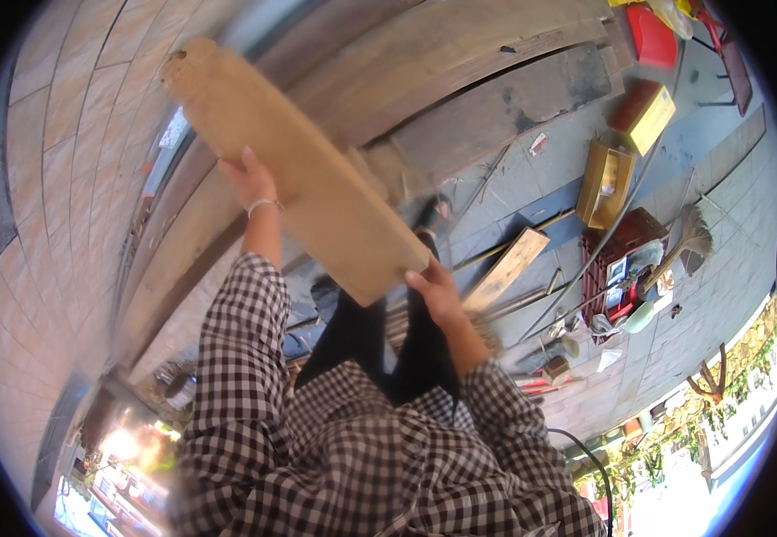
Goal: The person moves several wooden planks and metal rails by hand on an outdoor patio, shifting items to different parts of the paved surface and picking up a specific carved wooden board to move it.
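Note:
A wide, thick wooden board (308, 181) slants across the view in front of my body, its worn and notched end at the upper left. My left hand (252, 180) grips its left long edge, thumb on the upper face and the other fingers hidden beneath. On the lower right corner, my right hand (436, 290) clasps the board with its thumb on top. Below the board show my dark trousers (355, 339) and one shoe (434, 211). Under its far side lie long, weathered planks (442, 60).
A tiled wall (79, 127) rises on the left. To the right on the paved floor lie a short plank (506, 268), an open wooden box (604, 184), a dark red crate (620, 248) with assorted items, a broom (683, 241) and a long thin pole (603, 245).

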Tool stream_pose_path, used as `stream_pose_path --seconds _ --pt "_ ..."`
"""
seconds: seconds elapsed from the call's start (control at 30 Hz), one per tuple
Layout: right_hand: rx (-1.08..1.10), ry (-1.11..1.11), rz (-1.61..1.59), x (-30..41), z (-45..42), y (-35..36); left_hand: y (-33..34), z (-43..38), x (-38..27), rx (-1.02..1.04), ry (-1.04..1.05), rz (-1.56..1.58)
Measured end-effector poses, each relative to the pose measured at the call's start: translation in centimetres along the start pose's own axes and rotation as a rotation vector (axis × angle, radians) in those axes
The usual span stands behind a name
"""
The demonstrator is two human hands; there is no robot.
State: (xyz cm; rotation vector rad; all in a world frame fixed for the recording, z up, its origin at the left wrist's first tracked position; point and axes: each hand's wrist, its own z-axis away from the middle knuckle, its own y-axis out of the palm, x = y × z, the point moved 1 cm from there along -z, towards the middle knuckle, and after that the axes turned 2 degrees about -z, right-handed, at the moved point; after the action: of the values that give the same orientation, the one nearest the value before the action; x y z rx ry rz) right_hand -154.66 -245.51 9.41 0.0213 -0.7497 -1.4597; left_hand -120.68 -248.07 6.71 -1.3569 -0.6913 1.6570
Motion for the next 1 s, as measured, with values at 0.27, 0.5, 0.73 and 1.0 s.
stream_pose_path --seconds 0.27,0.5,0.73,1.0 --pt "0.017 0.014 0.065 -0.1 -0.5 0.3 -0.2 -0.2 -1.5 0.01 -0.025 -0.17" --pt "-0.05 0.031 0.234 -1.6 -0.9 0.1 0.4 -2.3 1.2 0.03 0.04 0.098" --pt "-0.021 0.003 0.11 -1.1 -0.7 -0.6 0.9 -1.6 1.1 0.01 0.002 0.162" --pt "-0.081 -0.01 0.096 -2.2 0.6 -3.3 1.2 1.9 -1.2 0.025 -0.102 0.006"
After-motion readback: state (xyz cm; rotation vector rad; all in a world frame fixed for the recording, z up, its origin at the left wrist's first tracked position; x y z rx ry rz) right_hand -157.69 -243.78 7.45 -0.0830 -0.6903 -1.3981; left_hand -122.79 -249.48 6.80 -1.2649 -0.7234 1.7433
